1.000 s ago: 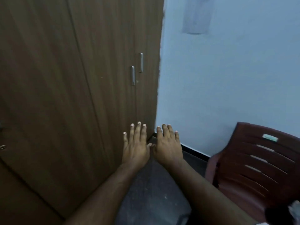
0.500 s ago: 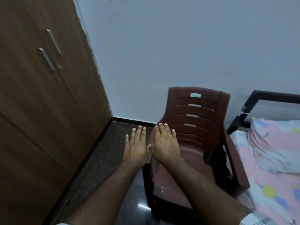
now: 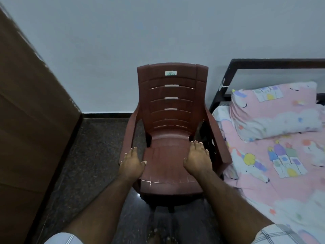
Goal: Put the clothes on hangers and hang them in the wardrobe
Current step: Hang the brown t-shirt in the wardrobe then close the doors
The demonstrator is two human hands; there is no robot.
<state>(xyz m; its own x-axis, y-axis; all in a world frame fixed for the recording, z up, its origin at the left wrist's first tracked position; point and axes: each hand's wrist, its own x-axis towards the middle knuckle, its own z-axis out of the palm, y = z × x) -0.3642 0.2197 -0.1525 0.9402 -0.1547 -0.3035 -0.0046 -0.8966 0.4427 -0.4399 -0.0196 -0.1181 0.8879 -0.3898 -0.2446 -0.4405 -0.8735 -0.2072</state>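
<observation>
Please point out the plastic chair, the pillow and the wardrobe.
plastic chair [image 3: 171, 104]: head view, on the slatted backrest.
pillow [image 3: 274, 111]: head view, on the middle of its pink printed cover.
wardrobe [image 3: 31, 120]: head view, on its brown wooden side.

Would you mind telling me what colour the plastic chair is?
The plastic chair is dark reddish brown, shown best in the head view.
</observation>
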